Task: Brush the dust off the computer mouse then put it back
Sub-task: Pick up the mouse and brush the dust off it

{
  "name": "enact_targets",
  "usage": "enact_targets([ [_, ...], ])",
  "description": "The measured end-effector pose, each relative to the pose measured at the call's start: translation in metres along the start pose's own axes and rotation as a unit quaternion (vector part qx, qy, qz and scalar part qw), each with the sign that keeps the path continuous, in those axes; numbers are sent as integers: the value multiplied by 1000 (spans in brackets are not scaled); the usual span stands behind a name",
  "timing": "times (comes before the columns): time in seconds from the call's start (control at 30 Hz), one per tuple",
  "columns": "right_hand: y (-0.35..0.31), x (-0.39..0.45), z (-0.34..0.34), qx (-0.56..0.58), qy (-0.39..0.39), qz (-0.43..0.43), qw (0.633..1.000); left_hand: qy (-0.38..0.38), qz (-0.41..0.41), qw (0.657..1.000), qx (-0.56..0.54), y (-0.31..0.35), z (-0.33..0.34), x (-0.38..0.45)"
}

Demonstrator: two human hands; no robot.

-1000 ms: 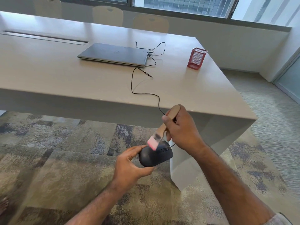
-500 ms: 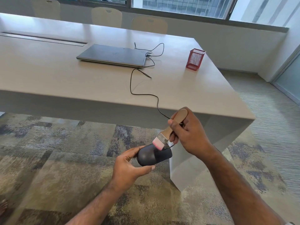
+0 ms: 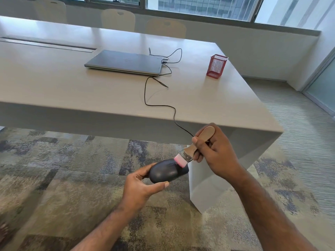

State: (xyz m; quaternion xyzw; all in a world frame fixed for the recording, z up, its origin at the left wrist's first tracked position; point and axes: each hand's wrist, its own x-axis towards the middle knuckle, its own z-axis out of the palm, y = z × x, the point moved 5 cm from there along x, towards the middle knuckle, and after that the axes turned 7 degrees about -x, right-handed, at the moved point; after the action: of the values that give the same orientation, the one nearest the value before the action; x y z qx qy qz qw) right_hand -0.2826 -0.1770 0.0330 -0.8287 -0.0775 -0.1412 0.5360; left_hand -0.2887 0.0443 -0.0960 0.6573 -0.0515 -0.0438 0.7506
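My left hand (image 3: 143, 185) grips a black computer mouse (image 3: 165, 172) in the air, below the table's front edge and over the carpet. Its black cable (image 3: 145, 95) runs up over the table edge to the closed grey laptop (image 3: 125, 62). My right hand (image 3: 215, 153) holds a small brush (image 3: 192, 151) by its wooden handle. The brush's pink bristles rest on the front top of the mouse. The underside of the mouse is hidden.
A long beige table (image 3: 72, 91) fills the upper view, its corner just right of my hands. A red mesh pen holder (image 3: 216, 66) stands near its right edge. Several chairs (image 3: 117, 19) line the far side under the windows. Patterned carpet (image 3: 63, 169) lies below.
The brush has swept along the mouse toward its front, cable end, and my right hand has moved up and to the right. My left hand keeps the mouse nearly still.
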Motion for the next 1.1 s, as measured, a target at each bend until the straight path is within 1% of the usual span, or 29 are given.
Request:
enact_targets([
  [0.07, -3, -4, 6, 37, 7, -3, 999, 1, -6, 1000, -11, -1, 1, 1],
  [0.17, -2, -12, 21, 74, -22, -1, 997, 3, -14, 1000, -27, -2, 3, 3],
  [0.23, 2, -15, 25, 64, -23, 5, 998, 2, -18, 999, -42, -2, 3, 5],
  [0.3, 6, -15, 18, 57, 1, 18, 998, 6, -16, 999, -44, 0, 1, 6],
  [0.43, 15, -12, 0, 20, 48, 31, 998, 13, -12, 999, -31, 0, -3, 4],
  [0.57, 16, -10, -10, 6, 62, 43, 997, 2, 0, 1000, -8, 3, -3, 2],
  [0.67, 7, -7, -13, 24, 33, 33, 999, -7, 8, 1000, 0, 5, -1, 2],
  [0.8, -14, -7, -3, 68, -56, 8, 996, -13, 3, 1000, 18, 5, 0, 2],
  [0.9, -20, -10, 6, 10, -104, -3, 995, -22, -2, 999, 27, 5, 0, 1],
  [1.0, -19, -10, 2, -52, -88, 2, 995, -24, -3, 999, 24, 5, -1, 1],
  [1.1, -14, -8, -7, -88, -62, 20, 994, -20, -1, 999, 25, 5, -2, 1],
])
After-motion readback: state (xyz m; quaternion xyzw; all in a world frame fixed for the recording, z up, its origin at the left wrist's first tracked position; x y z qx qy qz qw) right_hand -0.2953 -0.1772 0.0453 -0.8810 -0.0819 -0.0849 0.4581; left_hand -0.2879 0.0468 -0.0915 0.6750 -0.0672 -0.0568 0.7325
